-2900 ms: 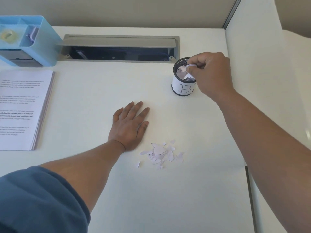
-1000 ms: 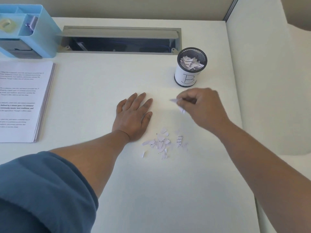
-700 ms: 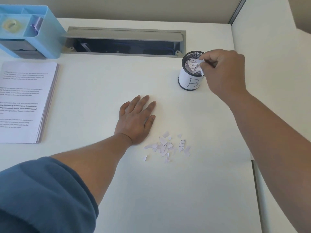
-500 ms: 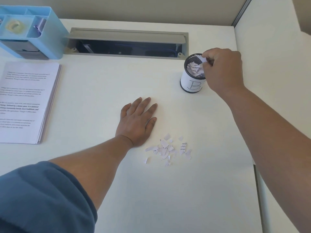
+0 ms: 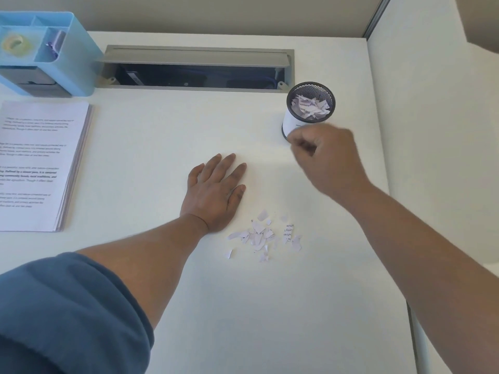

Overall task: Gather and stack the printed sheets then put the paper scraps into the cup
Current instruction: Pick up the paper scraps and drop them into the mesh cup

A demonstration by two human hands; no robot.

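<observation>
The left hand (image 5: 216, 194) lies flat on the white desk top (image 5: 270, 306), palm down, fingers straight and slightly spread, holding nothing; a rolled-up blue sleeve (image 5: 67, 317) covers that arm above the elbow. Just to the right of its wrist, and a little nearer the person, sits a small loose heap of torn white paper scraps (image 5: 263, 236), some showing bits of print, all lying on the desk and touching neither hand.

The right hand (image 5: 328, 161) hangs above the desk, beyond and to the right of the scraps, its fingers curled inward toward the thumb. It is motion-blurred, and nothing can be made out between the fingertips, so whether it pinches a scrap cannot be told. Directly beyond its knuckles stands the black wire-mesh cup with a white paper label (image 5: 309, 109), upright, its lower front hidden by the hand; more torn printed scraps fill the cup to near the rim.

Well to the left of the left hand, the printed white sheets (image 5: 40, 166) lie in one neat squared stack at the desk's left side. Beyond that stack stands a light blue plastic desk organiser (image 5: 78, 63) holding a tape roll. Beyond the left hand's fingertips, a grey cable hatch (image 5: 194, 59) stands open in the desk.
</observation>
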